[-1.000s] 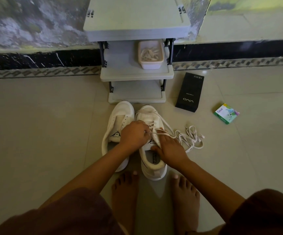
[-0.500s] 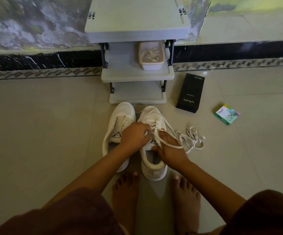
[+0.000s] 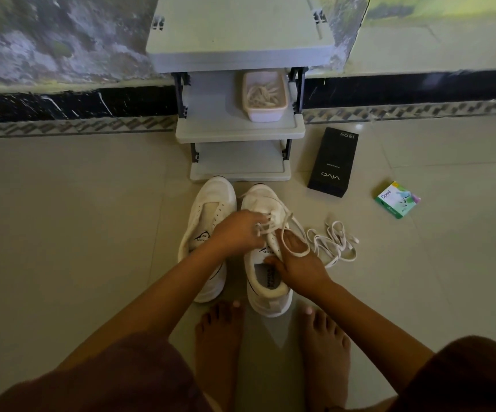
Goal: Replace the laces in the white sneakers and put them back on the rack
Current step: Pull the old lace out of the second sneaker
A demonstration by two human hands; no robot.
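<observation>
Right of centre in your view, a black rectangular cardboard box (image 3: 331, 163) printed "vivo" and "120W" lies flat on the pale beige tiled floor (image 3: 62, 233). Further right, apart from it, you see a small green-and-white carton (image 3: 397, 200) set askew. Across the upper frame a black marble skirting band (image 3: 62, 104) runs above a grey patterned tile border (image 3: 62, 127), beneath a mottled grey wall (image 3: 47, 40).
</observation>
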